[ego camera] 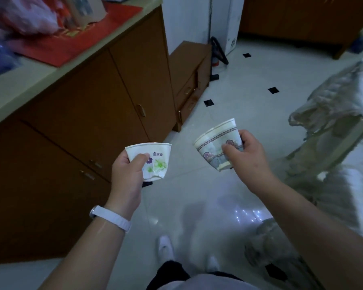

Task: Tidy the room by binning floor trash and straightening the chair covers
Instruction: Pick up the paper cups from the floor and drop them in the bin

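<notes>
Flowered paper cup [153,162], dented and torn at its base, is held in the left hand [127,174], thumb across its front and fingers curled behind. A banded paper cup [216,143], squashed flat at the rim, is pinched the same way in the right hand [246,158]. Both cups are held up over the pale tiled floor [228,114], near the middle of the scene, as the person stands beside a run of brown cabinets [92,114] on the left. No bin shows anywhere in view, so the trash appears gathered but not yet thrown away. The stretch of floor that can be seen carries only its black inset tiles, though blur and the frame's edges hide much of the room. On the right, a grey chair cover [340,97] hangs bunched and slack over a tilted chair back. A second chair cover [333,195], nearer, also lies rumpled, so the straightening looks entirely undone. On the far left, a red cloth [71,38] and plastic bags [23,15] sit on the counter [19,84]. By this showing the job is roughly at its midpoint: cups in hand, binning next, both covers to follow.
</notes>
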The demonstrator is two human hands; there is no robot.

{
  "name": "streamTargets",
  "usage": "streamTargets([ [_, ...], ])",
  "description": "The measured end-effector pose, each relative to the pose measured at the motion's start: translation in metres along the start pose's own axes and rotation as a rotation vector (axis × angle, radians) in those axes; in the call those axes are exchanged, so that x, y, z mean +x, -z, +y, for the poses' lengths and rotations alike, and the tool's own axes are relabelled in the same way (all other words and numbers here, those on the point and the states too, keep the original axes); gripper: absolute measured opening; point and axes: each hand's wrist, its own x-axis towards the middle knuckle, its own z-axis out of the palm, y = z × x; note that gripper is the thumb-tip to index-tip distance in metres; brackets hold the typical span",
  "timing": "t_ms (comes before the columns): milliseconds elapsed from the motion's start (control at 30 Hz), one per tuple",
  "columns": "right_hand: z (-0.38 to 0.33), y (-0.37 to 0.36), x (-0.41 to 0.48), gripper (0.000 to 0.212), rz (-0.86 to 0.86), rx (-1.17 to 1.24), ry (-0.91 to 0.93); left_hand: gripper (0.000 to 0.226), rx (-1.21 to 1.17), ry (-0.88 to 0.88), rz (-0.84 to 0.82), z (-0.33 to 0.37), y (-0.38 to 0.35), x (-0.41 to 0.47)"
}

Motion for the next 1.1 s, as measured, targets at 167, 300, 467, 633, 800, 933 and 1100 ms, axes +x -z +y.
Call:
streamTargets([
  [167, -0.018, -0.026, 0.042, 0.015, 0.153, -0.023, -0.021, 0.018, -0.046, 0.028, -0.148, 0.017, -0.020, 0.082],
  [300, -0.040, -0.060, 0.074, 0.006, 0.247, -0.050, -0.038, 0.020, -0.033, -0.005, -0.277, 0.042, -0.026, 0.152],
  [467, -0.063, -0.095, 0.111, 0.012, 0.333, -0.083, -0.009, 0.017, -0.041, -0.034, -0.369, 0.067, -0.037, 0.226],
  [633, -0.065, -0.097, 0.139, 0.010, 0.421, -0.146, -0.008, 0.019, -0.045, 0.017, -0.446, 0.068, -0.064, 0.264],
  [800, -0.056, -0.073, 0.166, 0.009, 0.527, -0.132, -0.025, 0.020, -0.022, 0.028, -0.545, 0.071, -0.115, 0.290],
  [933, -0.038, -0.049, 0.200, 0.009, 0.598, -0.126, -0.045, 0.019, 0.013, 0.034, -0.607, 0.071, -0.167, 0.308],
  [1100, -0.021, -0.009, 0.260, 0.010, 0.652, -0.048, -0.083, 0.019, 0.073, 0.014, -0.638, 0.072, -0.247, 0.334],
])
